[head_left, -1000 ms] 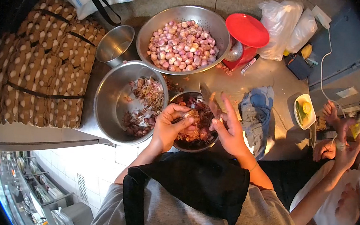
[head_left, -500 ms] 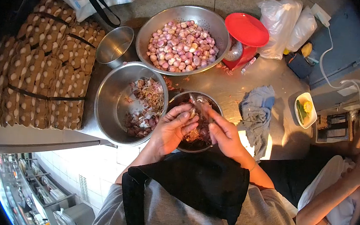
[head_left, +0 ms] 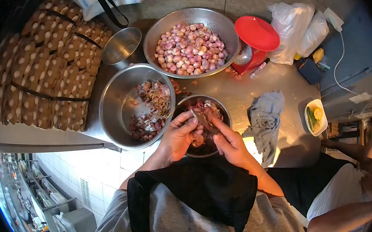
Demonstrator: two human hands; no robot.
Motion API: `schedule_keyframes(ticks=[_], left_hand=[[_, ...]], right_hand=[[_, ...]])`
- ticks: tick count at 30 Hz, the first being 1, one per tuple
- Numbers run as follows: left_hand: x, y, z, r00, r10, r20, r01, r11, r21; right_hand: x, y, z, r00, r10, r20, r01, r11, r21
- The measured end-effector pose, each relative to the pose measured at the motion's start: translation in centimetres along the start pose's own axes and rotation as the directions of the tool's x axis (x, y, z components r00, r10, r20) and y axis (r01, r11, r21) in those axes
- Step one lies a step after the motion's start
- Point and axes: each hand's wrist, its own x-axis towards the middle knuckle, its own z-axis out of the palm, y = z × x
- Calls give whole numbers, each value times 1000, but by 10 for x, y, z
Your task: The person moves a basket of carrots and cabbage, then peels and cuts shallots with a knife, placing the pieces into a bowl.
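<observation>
My right hand (head_left: 230,142) is closed round a small knife (head_left: 201,118), whose blade points left toward my left hand. My left hand (head_left: 181,133) pinches what seems to be a shallot, mostly hidden by the fingers and blade. Both hands meet over a steel bowl (head_left: 227,112) holding reddish-brown shallots and skins, partly covered by my hands. To the left a larger steel bowl (head_left: 115,110) contains dry peelings and small bulbs (head_left: 147,130). Behind these, a steel colander (head_left: 153,29) is heaped with pinkish peeled shallots (head_left: 192,48).
Stacked egg trays (head_left: 43,81) stand left, beside an empty steel pot (head_left: 122,46). A red scale (head_left: 257,34), white plastic bags (head_left: 290,32), a grey cloth (head_left: 265,118) and a white dish (head_left: 322,127) are right. Another person's arm (head_left: 340,224) shows at lower right.
The knife blade has swung lower and leftward, in against my left fingers. My right hand has shifted slightly down. The other person's arms at the right have moved.
</observation>
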Motion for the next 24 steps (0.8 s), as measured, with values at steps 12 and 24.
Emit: schedule_keyframes(ticks=[12,24], left_hand=[[-3,-13,2,999,42,9,-42,997,-64],[-4,-22,6,974,227,22,-227,963,142]], right_hand=[[1,7,4,954,-299,-6,291,935,-204],[10,7,10,989,-145,19,121,887,445]])
